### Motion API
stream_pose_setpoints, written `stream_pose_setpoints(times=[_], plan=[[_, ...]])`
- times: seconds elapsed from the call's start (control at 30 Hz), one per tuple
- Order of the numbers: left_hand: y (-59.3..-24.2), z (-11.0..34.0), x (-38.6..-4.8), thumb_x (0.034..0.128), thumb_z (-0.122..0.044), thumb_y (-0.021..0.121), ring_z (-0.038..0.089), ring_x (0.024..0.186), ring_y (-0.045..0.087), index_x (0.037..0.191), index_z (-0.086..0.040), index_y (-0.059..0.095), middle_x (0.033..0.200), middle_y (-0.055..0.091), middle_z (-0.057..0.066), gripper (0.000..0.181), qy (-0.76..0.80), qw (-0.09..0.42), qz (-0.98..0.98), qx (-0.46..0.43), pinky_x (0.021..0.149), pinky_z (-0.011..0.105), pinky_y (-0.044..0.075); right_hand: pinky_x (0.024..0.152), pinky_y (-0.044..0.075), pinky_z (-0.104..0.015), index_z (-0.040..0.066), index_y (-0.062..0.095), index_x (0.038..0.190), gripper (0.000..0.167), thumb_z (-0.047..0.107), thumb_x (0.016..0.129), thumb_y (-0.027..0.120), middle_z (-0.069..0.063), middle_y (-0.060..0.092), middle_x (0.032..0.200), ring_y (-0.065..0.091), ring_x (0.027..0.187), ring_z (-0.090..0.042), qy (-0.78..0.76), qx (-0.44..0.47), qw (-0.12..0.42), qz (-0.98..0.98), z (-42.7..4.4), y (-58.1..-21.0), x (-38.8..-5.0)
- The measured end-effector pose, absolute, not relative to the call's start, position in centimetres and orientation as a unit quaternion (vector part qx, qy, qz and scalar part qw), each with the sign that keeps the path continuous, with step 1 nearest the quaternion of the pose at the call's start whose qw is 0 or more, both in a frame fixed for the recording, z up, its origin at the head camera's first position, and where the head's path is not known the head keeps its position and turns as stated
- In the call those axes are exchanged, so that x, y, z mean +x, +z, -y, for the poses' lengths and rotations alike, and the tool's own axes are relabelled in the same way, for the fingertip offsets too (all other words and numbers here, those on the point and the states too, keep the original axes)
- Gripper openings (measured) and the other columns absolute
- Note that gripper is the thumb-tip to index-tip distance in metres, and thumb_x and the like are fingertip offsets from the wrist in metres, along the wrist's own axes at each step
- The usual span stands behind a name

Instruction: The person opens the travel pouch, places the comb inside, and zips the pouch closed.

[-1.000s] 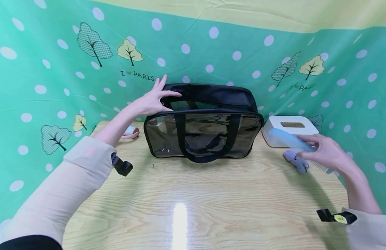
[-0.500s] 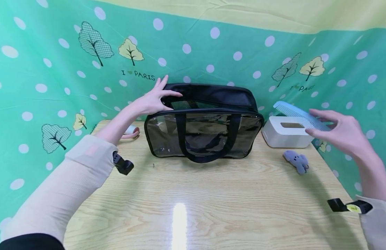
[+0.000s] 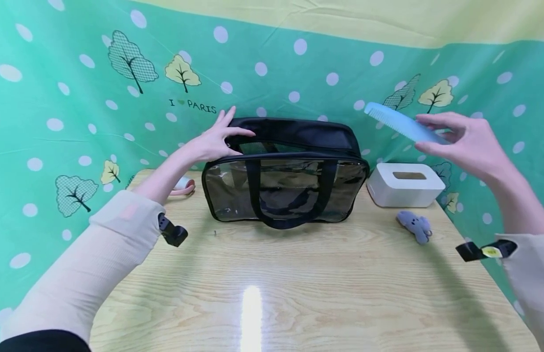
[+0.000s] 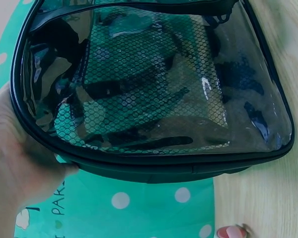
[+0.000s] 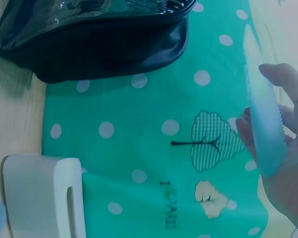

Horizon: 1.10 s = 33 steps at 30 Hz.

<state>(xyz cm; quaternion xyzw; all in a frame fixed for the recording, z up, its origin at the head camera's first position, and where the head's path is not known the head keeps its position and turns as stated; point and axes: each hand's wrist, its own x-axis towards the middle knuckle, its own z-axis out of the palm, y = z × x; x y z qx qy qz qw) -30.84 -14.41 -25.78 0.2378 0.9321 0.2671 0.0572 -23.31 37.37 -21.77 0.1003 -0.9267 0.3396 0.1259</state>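
A black bag (image 3: 289,186) with smoky see-through sides and a strap handle stands on the table, its top partly unzipped. At its upper left corner my left hand (image 3: 215,142) touches the rim of the opening, thumb and fingers spread apart. In the left wrist view that hand (image 4: 20,153) lies against the bag's edge (image 4: 154,161). Up in the air at the right, my right hand (image 3: 470,142) pinches a light blue comb (image 3: 397,122) between thumb and fingers. The comb's teeth face down and left. The right wrist view shows the comb (image 5: 263,109) clear of the bag.
A white tissue box (image 3: 404,188) stands right of the bag, with a small grey-blue plush toy (image 3: 415,226) in front of it. Left of the bag lies a pink and white object (image 3: 183,187), partly behind my left arm. A polka-dot cloth (image 3: 298,73) hangs behind.
My right hand has lifted the comb from in front of the tissue box to well above it, swinging right, then back left. The left hand and bag have stayed put.
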Motion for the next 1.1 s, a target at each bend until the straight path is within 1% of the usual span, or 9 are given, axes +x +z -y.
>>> stream_pose_setpoints(times=[0.3, 0.4, 0.5, 0.67, 0.8, 0.93, 1.1], plan=[[-25.9, 14.8, -30.8, 0.0985, -0.012, 0.067, 0.031, 0.158, -0.030, 0.150, -0.017, 0.054, 0.172, -0.024, 0.004, 0.054, 0.268, 0.055, -0.932, 0.238, 0.127, 0.068, 0.000, 0.079, 0.051, -0.003, 0.016, 0.061, 0.145, 0.059, 0.022, 0.090, 0.081, 0.016, 0.060, 0.121, 0.067, 0.094, 0.009, 0.364, 0.152, 0.104, 0.913, -33.7, -20.3, -25.9], [-26.0, 14.8, -30.8, 0.0988, -0.011, 0.067, 0.032, 0.157, -0.030, 0.150, -0.016, 0.054, 0.172, -0.023, 0.006, 0.053, 0.268, 0.053, -0.930, 0.245, 0.126, 0.070, 0.000, 0.083, 0.050, -0.002, 0.016, 0.063, 0.143, 0.058, 0.023, 0.089, 0.082, 0.011, 0.063, 0.123, 0.065, 0.101, 0.005, 0.363, 0.169, 0.100, 0.911, -32.3, -19.8, -26.5], [-25.9, 14.7, -30.8, 0.0990, -0.010, 0.066, 0.033, 0.157, -0.030, 0.150, -0.015, 0.054, 0.172, -0.023, 0.006, 0.053, 0.269, 0.052, -0.929, 0.249, 0.125, 0.072, 0.000, 0.085, 0.048, -0.002, 0.016, 0.063, 0.142, 0.058, 0.026, 0.088, 0.082, 0.006, 0.065, 0.127, 0.064, 0.105, 0.003, 0.355, 0.180, 0.095, 0.912, -31.1, -19.3, -27.0], [-25.9, 14.5, -30.7, 0.0992, -0.011, 0.066, 0.031, 0.157, -0.030, 0.150, -0.015, 0.054, 0.173, -0.023, 0.004, 0.052, 0.274, 0.054, -0.928, 0.246, 0.125, 0.071, 0.000, 0.082, 0.049, -0.005, 0.018, 0.062, 0.144, 0.061, 0.029, 0.088, 0.083, -0.001, 0.066, 0.135, 0.065, 0.104, 0.001, 0.343, 0.200, 0.084, 0.914, -29.4, -18.8, -28.0], [-25.9, 14.6, -30.8, 0.0990, -0.011, 0.067, 0.030, 0.157, -0.030, 0.150, -0.015, 0.054, 0.173, -0.023, 0.004, 0.052, 0.276, 0.055, -0.928, 0.242, 0.126, 0.069, 0.000, 0.086, 0.047, -0.008, 0.019, 0.062, 0.144, 0.061, 0.030, 0.088, 0.083, -0.006, 0.066, 0.140, 0.061, 0.111, -0.002, 0.331, 0.219, 0.081, 0.914, -27.9, -18.7, -29.0], [-25.9, 14.6, -30.9, 0.0983, -0.012, 0.068, 0.031, 0.158, -0.029, 0.150, -0.016, 0.055, 0.173, -0.023, 0.004, 0.053, 0.273, 0.054, -0.930, 0.241, 0.126, 0.069, 0.000, 0.091, 0.045, -0.014, 0.020, 0.062, 0.144, 0.062, 0.031, 0.087, 0.084, -0.007, 0.065, 0.141, 0.057, 0.117, -0.007, 0.325, 0.232, 0.075, 0.914, -26.5, -18.5, -29.8], [-26.0, 14.6, -31.1, 0.0980, -0.013, 0.068, 0.031, 0.158, -0.029, 0.150, -0.016, 0.054, 0.173, -0.023, 0.005, 0.054, 0.270, 0.054, -0.930, 0.244, 0.126, 0.069, -0.001, 0.095, 0.046, -0.019, 0.020, 0.062, 0.144, 0.064, 0.033, 0.086, 0.084, -0.006, 0.065, 0.140, 0.056, 0.117, -0.009, 0.322, 0.237, 0.063, 0.915, -24.9, -18.1, -30.4]])
